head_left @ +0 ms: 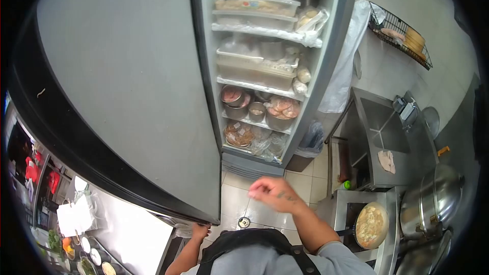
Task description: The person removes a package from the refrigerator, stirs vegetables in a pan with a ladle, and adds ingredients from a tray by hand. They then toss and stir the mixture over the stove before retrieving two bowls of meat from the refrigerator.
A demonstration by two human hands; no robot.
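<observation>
Fridge door (127, 81) stands wide open, filling 9 to 12 o'clock. Its long axis is upright, with the hinge side at 12 and the dark free edge out toward us at 7. Left hand (200, 230) at 6 o'clock clasps that edge. Right hand (275, 192), just right of centre, is empty with fingers loosely curled, before the shelves (254, 86). Risks, we judge: a slackened left grip lets the door swing onto the right arm, and the overhanging bags (311, 19) at 1 o'clock could slide out.
</observation>
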